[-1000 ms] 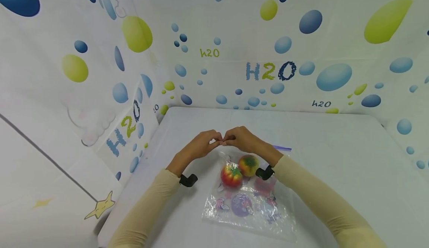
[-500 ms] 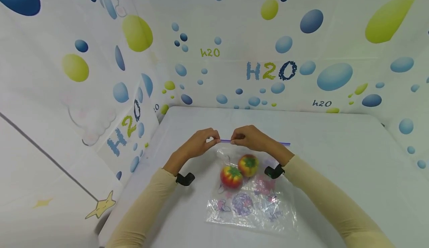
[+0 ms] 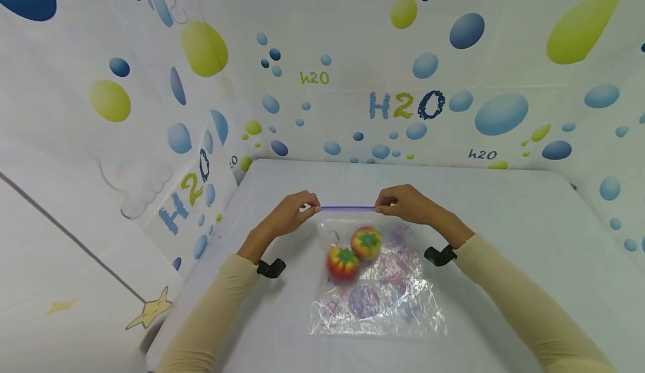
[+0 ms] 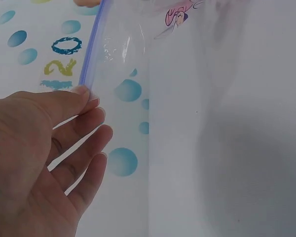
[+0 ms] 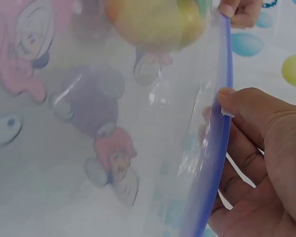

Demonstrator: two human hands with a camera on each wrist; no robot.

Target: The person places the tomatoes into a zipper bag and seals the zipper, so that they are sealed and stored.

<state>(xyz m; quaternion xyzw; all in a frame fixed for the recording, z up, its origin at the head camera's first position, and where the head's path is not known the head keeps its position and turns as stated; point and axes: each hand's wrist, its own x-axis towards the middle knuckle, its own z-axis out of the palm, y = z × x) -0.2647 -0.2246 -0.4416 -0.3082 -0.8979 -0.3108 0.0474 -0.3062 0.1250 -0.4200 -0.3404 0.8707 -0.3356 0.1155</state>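
Observation:
A clear printed zip bag (image 3: 418, 306) lies on the table with two round, ribbed red-and-yellow fruits inside, one redder (image 3: 343, 264) and one yellower (image 3: 367, 243), both with green tops. Along its far edge runs a purple zip strip (image 3: 347, 208), stretched straight between the hands. My left hand (image 3: 292, 213) pinches the strip's left end between thumb and index finger; its other fingers are loosely bent in the left wrist view. Farther right, my right hand (image 3: 408, 204) pinches the strip at a small whitish slider (image 5: 227, 114). The strip's right end is hidden behind that hand.
The white table (image 3: 514, 238) extends around the bag on both sides. Behind it stands a white backdrop (image 3: 353, 26) printed with blue and green drops, and another printed sheet hangs at the left. Black wrist cameras (image 3: 271, 268) sit under both wrists.
My right hand has slid right along the zip strip, away from the left hand, baring more purple between them. My left hand has shifted slightly left, still pinching the end.

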